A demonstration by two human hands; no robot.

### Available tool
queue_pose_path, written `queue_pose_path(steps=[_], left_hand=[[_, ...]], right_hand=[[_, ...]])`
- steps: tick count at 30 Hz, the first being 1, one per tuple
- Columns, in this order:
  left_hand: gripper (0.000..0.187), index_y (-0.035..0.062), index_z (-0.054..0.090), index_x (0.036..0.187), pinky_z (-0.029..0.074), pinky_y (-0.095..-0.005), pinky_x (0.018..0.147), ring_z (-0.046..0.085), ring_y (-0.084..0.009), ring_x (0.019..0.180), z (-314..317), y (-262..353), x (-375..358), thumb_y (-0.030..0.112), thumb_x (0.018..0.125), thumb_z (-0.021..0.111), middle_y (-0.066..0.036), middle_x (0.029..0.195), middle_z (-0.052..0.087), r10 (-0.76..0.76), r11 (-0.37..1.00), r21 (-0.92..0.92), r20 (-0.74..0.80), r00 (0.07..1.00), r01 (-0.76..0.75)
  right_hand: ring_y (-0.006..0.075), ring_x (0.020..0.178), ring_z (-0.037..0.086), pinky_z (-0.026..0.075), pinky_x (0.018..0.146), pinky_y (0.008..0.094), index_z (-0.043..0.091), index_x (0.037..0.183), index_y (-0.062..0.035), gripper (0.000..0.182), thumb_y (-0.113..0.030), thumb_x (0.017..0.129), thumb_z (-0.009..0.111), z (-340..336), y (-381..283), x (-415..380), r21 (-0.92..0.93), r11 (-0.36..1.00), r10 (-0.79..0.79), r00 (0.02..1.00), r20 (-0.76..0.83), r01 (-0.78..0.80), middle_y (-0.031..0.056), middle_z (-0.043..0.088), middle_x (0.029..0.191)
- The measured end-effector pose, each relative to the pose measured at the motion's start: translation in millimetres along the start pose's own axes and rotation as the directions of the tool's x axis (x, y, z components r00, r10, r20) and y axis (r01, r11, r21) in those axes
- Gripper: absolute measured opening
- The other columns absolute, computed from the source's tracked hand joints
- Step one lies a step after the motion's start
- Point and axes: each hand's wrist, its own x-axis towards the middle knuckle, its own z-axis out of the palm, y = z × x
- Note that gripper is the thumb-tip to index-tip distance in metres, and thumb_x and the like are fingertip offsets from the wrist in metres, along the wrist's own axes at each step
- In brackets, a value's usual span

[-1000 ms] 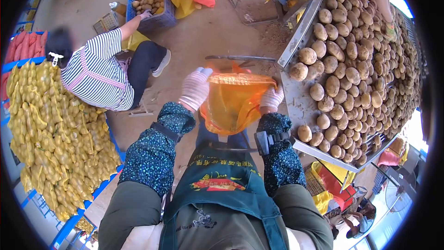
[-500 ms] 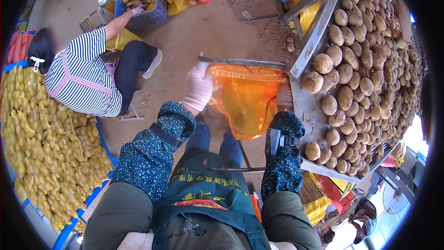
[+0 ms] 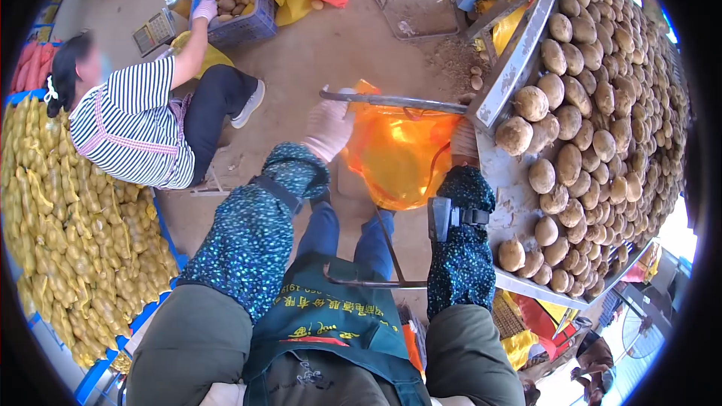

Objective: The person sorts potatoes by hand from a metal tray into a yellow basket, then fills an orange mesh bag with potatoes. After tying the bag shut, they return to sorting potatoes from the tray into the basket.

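A translucent orange bag [image 3: 398,158] hangs at a curved metal bar [image 3: 398,102] of a stand, with some of its edge poking up beyond the bar. My left hand [image 3: 329,129], in a pale glove, is closed on the bag's left edge close to the bar's free end. On the opposite side my gloved right hand [image 3: 464,141] grips the bag's right edge, beside the metal table; its fingers are partly hidden. Potatoes [image 3: 571,135] lie heaped on the metal table [image 3: 511,203] to my right.
A co-worker in a striped shirt [image 3: 143,128] squats at the left, one gloved hand at a blue crate [image 3: 252,26] of potatoes. Filled yellow net bags [image 3: 83,240] are stacked at the far left. A lower stand bar [image 3: 376,283] crosses before my legs.
The bag has shifted up towards the bar, and part of its edge now shows beyond it. My left hand has moved slightly up and right. The co-worker's head has turned.
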Motion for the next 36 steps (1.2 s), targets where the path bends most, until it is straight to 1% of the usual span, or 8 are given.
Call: queue_pose_path(steps=[8, 11, 13, 17, 20, 24, 27, 36], left_hand=[[0.027, 0.0072, 0.065, 0.113, 0.053, -0.0514, 0.080, 0.065, -0.0430, 0.094, -9, 9, 2, 0.010, 0.087, 0.059, -0.023, 0.098, 0.068, -0.236, 0.965, 0.147, 0.128, 0.963, 0.217], [0.025, 0.0067, 0.064, 0.111, 0.053, -0.0523, 0.079, 0.065, -0.0440, 0.093, 23, -4, 15, 0.009, 0.087, 0.060, -0.023, 0.098, 0.068, -0.091, 0.994, 0.057, -0.069, 0.993, 0.095], [0.025, 0.0066, 0.064, 0.113, 0.053, -0.0525, 0.078, 0.065, -0.0444, 0.092, 22, -6, -4, 0.010, 0.088, 0.059, -0.023, 0.097, 0.068, -0.080, 0.994, 0.074, -0.017, 0.997, 0.081], [0.031, 0.0080, 0.062, 0.122, 0.053, -0.0507, 0.082, 0.065, -0.0440, 0.095, -5, -4, -62, 0.016, 0.092, 0.061, -0.023, 0.103, 0.069, -0.030, 0.999, -0.016, 0.045, 0.999, 0.031], [0.037, 0.0075, 0.060, 0.128, 0.053, -0.0504, 0.084, 0.065, -0.0435, 0.098, -27, 23, -91, 0.024, 0.095, 0.062, -0.024, 0.108, 0.068, -0.041, 0.981, -0.187, 0.087, 0.995, 0.056], [0.034, 0.0036, 0.061, 0.120, 0.053, -0.0500, 0.085, 0.065, -0.0433, 0.099, -48, 35, -105, 0.025, 0.094, 0.065, -0.024, 0.104, 0.068, -0.101, 0.994, -0.022, 0.155, 0.983, 0.105], [0.028, 0.0015, 0.065, 0.110, 0.052, -0.0511, 0.087, 0.065, -0.0441, 0.098, -58, 41, -127, 0.019, 0.088, 0.065, -0.026, 0.099, 0.067, -0.249, 0.968, 0.085, 0.293, 0.923, 0.234], [0.031, 0.0077, 0.073, 0.110, 0.052, -0.0478, 0.093, 0.065, -0.0416, 0.106, -80, 62, -177, 0.017, 0.085, 0.057, -0.023, 0.108, 0.071, -0.501, 0.864, 0.349, 0.537, 0.679, 0.362]], right_hand=[[0.0298, 0.090, 0.069, 0.056, 0.081, 0.0400, 0.067, 0.108, -0.0031, 0.026, -0.017, 0.101, 0.047, 12, -1, -13, -0.051, 0.998, -0.029, 1.000, 0.008, 0.029, 0.0118, 0.071, 0.098], [0.0307, 0.090, 0.069, 0.056, 0.081, 0.0408, 0.068, 0.108, -0.0031, 0.027, -0.018, 0.101, 0.047, 13, -2, -14, -0.091, 0.995, -0.036, 0.999, 0.025, 0.038, 0.0125, 0.071, 0.098], [0.0311, 0.090, 0.070, 0.056, 0.081, 0.0411, 0.068, 0.108, -0.0030, 0.027, -0.019, 0.101, 0.047, -3, -15, -25, -0.118, 0.992, -0.038, 0.999, 0.029, 0.041, 0.0128, 0.071, 0.098], [0.0430, 0.103, 0.066, 0.052, 0.091, 0.0452, 0.057, 0.133, -0.0064, 0.034, -0.018, 0.102, 0.049, -37, -56, -86, 0.585, 0.807, 0.182, 0.975, -0.129, -0.073, 0.0243, 0.068, 0.113], [0.0462, 0.107, 0.064, 0.051, 0.091, 0.0497, 0.057, 0.134, -0.0044, 0.036, -0.010, 0.099, 0.049, -50, -52, -132, 0.313, 0.910, 0.275, 0.961, 0.031, -0.271, 0.0273, 0.066, 0.119], [0.0495, 0.102, 0.064, 0.053, 0.088, 0.0539, 0.059, 0.129, -0.0052, 0.040, -0.023, 0.093, 0.054, -96, -75, -156, -0.068, 0.849, 0.499, 0.753, 0.428, -0.524, 0.0305, 0.067, 0.107], [0.0487, 0.100, 0.065, 0.052, 0.085, 0.0542, 0.068, 0.100, -0.0043, 0.026, -0.025, 0.091, 0.055, -114, -53, -179, -0.026, 0.855, 0.479, 0.770, 0.422, -0.518, 0.0272, 0.069, 0.102], [0.0466, 0.105, 0.065, 0.052, 0.091, 0.0534, 0.064, 0.124, -0.0135, 0.033, -0.029, 0.098, 0.052, -169, -43, -227, -0.092, 0.898, 0.434, 0.831, 0.348, -0.431, 0.0256, 0.069, 0.109]])
